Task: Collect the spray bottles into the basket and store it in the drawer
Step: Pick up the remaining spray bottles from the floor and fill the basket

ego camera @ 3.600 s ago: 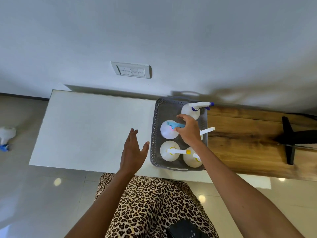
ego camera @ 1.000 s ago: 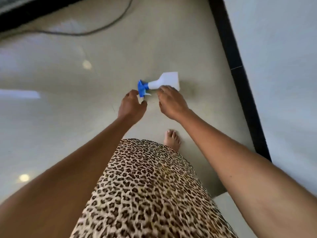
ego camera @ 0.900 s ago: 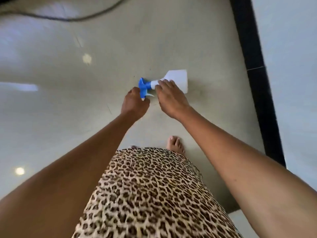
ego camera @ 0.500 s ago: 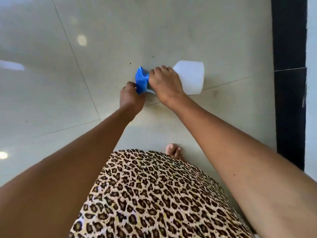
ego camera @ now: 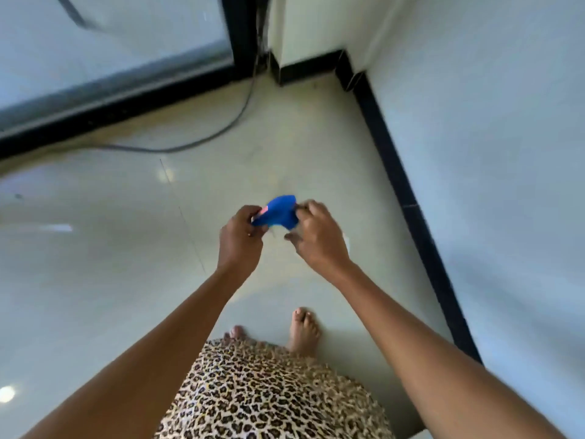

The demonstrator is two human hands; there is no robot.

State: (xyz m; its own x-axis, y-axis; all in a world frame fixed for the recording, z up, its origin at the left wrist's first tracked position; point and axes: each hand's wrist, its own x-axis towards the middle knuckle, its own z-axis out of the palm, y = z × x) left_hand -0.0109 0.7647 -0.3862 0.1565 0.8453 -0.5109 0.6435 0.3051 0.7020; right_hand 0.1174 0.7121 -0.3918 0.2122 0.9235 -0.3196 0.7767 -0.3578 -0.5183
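Observation:
A spray bottle with a blue trigger head (ego camera: 280,213) is held up off the floor between both hands. My left hand (ego camera: 241,239) grips the nozzle end of the blue head. My right hand (ego camera: 318,240) is closed around the neck and body; the white body is almost fully hidden behind that hand. The basket and the drawer are out of view.
Glossy pale floor tiles spread below. A black skirting (ego camera: 408,198) runs along the white wall on the right. A dark cable (ego camera: 202,141) lies on the floor ahead, by a black door frame (ego camera: 240,33). My bare feet (ego camera: 302,331) stand under the hands.
The bottle lay on the floor half a second ago with both hands closing on it. Now it is lifted clear of the floor, and the view has tilted up toward the room's corner.

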